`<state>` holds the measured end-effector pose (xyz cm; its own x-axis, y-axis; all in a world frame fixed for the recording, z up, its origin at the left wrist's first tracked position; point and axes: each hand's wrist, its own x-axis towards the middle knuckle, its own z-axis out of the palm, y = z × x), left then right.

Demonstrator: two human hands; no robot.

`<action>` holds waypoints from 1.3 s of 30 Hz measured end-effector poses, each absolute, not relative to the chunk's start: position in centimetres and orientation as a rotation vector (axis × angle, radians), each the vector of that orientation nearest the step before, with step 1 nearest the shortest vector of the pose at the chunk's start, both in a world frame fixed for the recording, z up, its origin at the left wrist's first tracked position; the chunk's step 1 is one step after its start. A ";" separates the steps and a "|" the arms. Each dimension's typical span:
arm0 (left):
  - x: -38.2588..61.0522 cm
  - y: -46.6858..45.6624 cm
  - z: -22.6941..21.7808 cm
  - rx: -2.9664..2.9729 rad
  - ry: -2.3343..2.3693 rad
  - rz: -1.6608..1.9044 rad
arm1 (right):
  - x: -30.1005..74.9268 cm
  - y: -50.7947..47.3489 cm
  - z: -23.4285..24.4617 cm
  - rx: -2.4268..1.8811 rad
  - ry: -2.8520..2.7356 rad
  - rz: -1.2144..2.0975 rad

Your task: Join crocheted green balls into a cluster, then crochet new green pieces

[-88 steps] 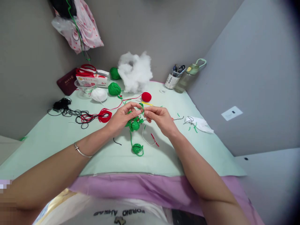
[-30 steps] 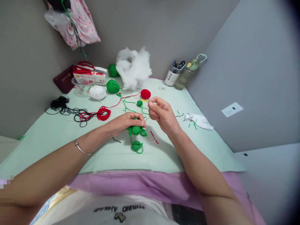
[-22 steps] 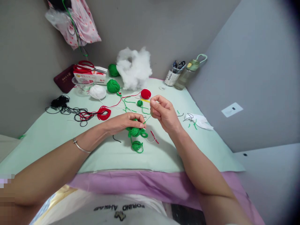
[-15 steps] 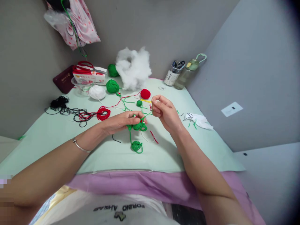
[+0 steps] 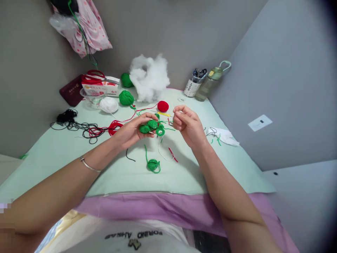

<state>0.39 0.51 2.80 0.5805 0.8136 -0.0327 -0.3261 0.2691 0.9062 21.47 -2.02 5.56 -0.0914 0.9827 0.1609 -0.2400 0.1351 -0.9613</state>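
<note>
My left hand (image 5: 131, 130) is closed around a small green crocheted piece (image 5: 150, 125), held a little above the pale green mat (image 5: 65, 151). A green yarn loop (image 5: 159, 131) hangs off the piece's right side. My right hand (image 5: 189, 124) pinches thin green yarn (image 5: 168, 122) that runs to the piece; whether a needle is in the pinch is too small to tell. Another green crocheted piece (image 5: 153, 165) lies on the mat just below my hands. A red crocheted ball (image 5: 163, 106) sits behind them.
At the back lie white stuffing (image 5: 149, 77), two green yarn balls (image 5: 126, 97), a white yarn ball (image 5: 109, 104), red scissors on a box (image 5: 100, 84), a pen jar (image 5: 193, 84) and a bottle (image 5: 210, 82). Black and red yarn tangles (image 5: 89, 128) lie left; a white cloth (image 5: 223, 136) right.
My left hand lifted the green piece off the mat and turned it up towards me. My right hand stayed pinched on the yarn, shifting slightly right and down.
</note>
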 end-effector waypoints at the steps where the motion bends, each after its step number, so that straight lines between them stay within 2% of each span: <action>1: 0.3 0.6 2.8 1.009 0.567 0.833 | 21.5 -2.0 5.6 -0.874 -1.180 1.279; 14: 0.8 0.3 1.8 1.393 0.660 0.796 | 20.8 -2.4 5.5 -0.849 -1.274 1.251; 29: 1.0 0.6 1.7 1.220 0.695 0.987 | 20.2 -2.9 5.1 -0.827 -1.456 1.249; 35: 1.0 0.4 1.8 1.258 0.747 0.878 | 20.3 -2.8 5.1 -0.866 -1.421 1.224; 39: 1.0 0.4 2.0 1.232 0.729 0.939 | 20.3 -2.7 4.9 -0.870 -1.395 1.228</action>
<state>0.95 0.40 2.05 0.4498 0.8927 0.0282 -0.1934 0.0665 0.9789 20.28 -2.71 4.86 -0.2002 0.9520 0.2314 -0.1087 0.2131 -0.9710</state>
